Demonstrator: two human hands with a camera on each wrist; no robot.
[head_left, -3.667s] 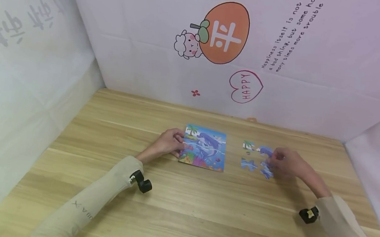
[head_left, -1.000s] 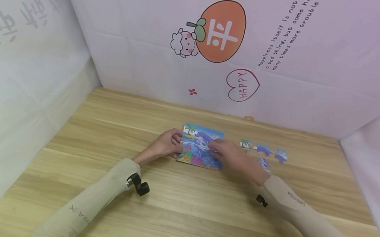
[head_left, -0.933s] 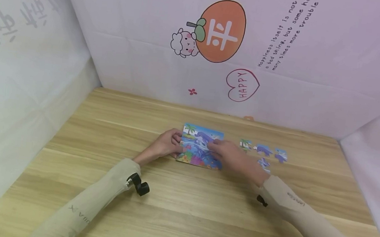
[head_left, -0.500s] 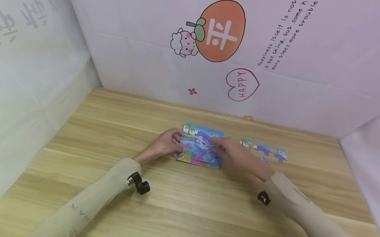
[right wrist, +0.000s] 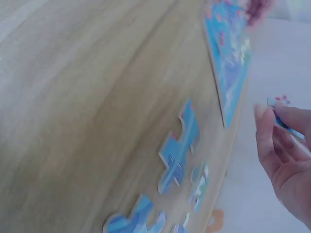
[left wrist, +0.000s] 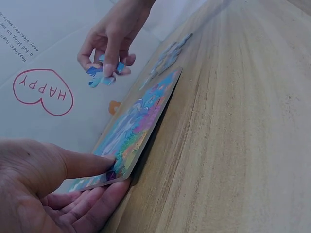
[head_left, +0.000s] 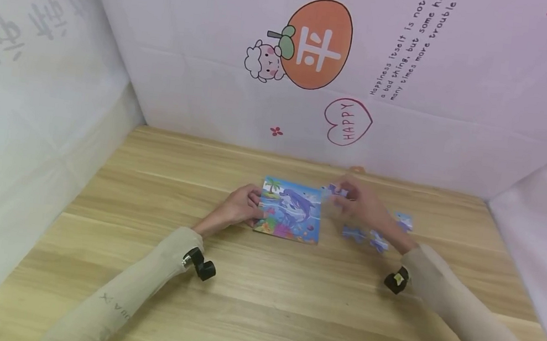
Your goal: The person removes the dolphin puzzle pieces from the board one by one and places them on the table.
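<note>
My left hand (head_left: 242,205) grips the left edge of a square dolphin picture (head_left: 291,212), its thumb on top and the fingers beneath, as the left wrist view shows. Just off the picture's upper right corner, my right hand (head_left: 365,202) pinches a blue and purple puzzle piece (left wrist: 97,75) between thumb and fingers, raised above the table. Loose puzzle pieces lie below and right of that hand: a blue one (head_left: 354,233), a blue and white one (head_left: 379,241) and one further right (head_left: 404,221). A green and white piece (right wrist: 199,187) shows in the right wrist view.
The wooden table (head_left: 259,302) runs up to a white printed cloth (head_left: 202,91) at the back. More white cloth (head_left: 34,112) hangs at the left side, and another stretch (head_left: 544,210) at the right.
My right hand has moved from above the picture's right half up and right to beyond its edge, with a puzzle piece in its fingers. The left hand and the picture have stayed put.
</note>
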